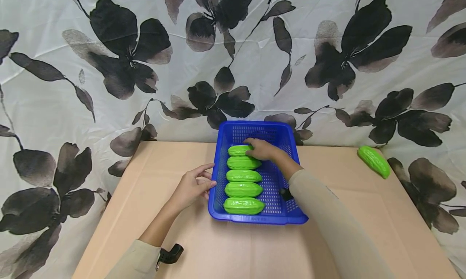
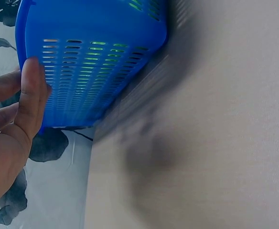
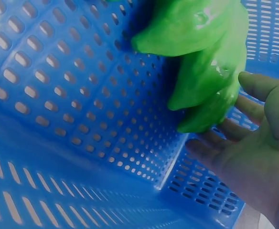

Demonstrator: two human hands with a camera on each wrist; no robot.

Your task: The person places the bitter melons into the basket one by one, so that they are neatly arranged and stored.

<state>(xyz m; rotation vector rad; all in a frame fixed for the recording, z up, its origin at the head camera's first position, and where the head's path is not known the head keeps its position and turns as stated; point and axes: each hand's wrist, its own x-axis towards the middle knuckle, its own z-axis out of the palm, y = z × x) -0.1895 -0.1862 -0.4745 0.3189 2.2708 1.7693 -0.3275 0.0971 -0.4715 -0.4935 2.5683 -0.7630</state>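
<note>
A blue perforated plastic basket (image 1: 284, 218) stands at the middle of the table. Several glossy green bitter gourds (image 1: 244, 205) lie crosswise in a column along its left half. My right hand (image 1: 263, 149) reaches inside and holds the right end of the farthest gourd (image 1: 237, 150), thumb on the near side and fingers on the far side. In the right wrist view, that thumb meets a gourd (image 3: 211, 114) whose pointed end faces the basket floor. My left hand (image 1: 193, 185) touches the basket's left side with fingers fairly straight; the left wrist view shows it against the slotted wall (image 2: 77, 81).
Another green gourd (image 1: 374, 161) lies alone near the table's far right edge. The table (image 1: 174, 238) has a light tan top. Behind it hangs a white cloth (image 1: 262, 97) with dark flower prints. A wrist camera (image 1: 171, 254) sits on the left sleeve.
</note>
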